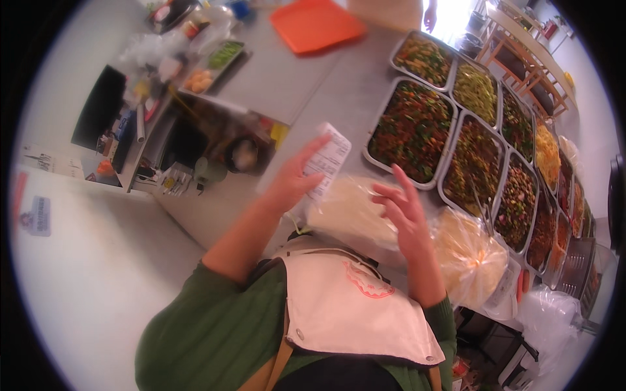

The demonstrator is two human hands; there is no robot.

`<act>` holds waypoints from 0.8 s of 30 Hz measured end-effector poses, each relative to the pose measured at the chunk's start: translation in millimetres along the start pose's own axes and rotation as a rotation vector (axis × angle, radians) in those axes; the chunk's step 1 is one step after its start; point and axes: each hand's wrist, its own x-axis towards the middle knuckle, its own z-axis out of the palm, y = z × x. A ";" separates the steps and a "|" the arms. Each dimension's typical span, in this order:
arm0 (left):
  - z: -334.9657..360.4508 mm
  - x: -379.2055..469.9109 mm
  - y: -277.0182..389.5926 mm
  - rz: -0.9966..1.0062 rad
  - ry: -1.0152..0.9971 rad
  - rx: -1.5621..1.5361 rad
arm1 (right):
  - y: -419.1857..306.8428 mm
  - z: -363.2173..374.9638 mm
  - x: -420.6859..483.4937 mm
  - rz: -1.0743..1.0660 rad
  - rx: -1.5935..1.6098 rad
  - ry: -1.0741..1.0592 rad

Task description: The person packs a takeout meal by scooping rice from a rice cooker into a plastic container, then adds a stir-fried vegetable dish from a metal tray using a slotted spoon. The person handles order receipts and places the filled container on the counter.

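A printed paper slip (pixel 334 152) with rows of writing is held in my left hand (pixel 288 183), pinched between thumb and fingers. My right hand (pixel 405 217) is raised with its fingers apart, and nothing is in it. Just below both hands lies a clear plastic bag (pixel 349 210) with pale, flat, wrap-like food inside. Next to my right wrist is a knotted clear bag (pixel 467 251) of similar pale yellowish food. Beyond my right fingertips stands a metal tray (pixel 374 158) of chopped, dark reddish and green food.
Several more metal trays of cooked dishes run along the right, with tongs (pixel 484 212) in one. An orange sheet-like item (pixel 318 24) lies on the far counter (pixel 313 73). Eggs (pixel 198 80) and greens share a tray at upper left. Another person's hand (pixel 430 18) shows at the top.
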 end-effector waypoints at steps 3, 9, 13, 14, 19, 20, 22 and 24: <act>-42.5 23.0 -2.9 -0.028 -0.091 -0.040 | 25.0 56.6 89.9 0.077 0.163 -0.036; -142.4 57.8 -23.1 0.062 -0.045 0.320 | 82.2 110.3 233.6 0.034 0.010 0.160; -199.3 76.1 -51.9 -0.074 0.098 0.463 | 109.4 124.3 290.9 -0.094 -0.559 0.234; -209.6 80.3 -58.6 -0.058 0.131 0.553 | 113.4 124.9 303.8 -0.105 -0.584 0.237; -232.8 105.3 -82.5 -0.009 0.201 0.632 | 129.7 111.3 364.1 -0.118 -0.779 0.216; -234.7 109.3 -85.6 -0.020 0.193 0.654 | 133.8 107.7 376.0 -0.125 -0.825 0.211; -232.5 116.2 -92.9 -0.082 0.219 0.654 | 140.7 100.0 393.8 -0.137 -0.922 0.205; -234.1 124.2 -97.9 -0.126 0.216 0.781 | 142.9 96.4 410.7 -0.187 -0.970 0.189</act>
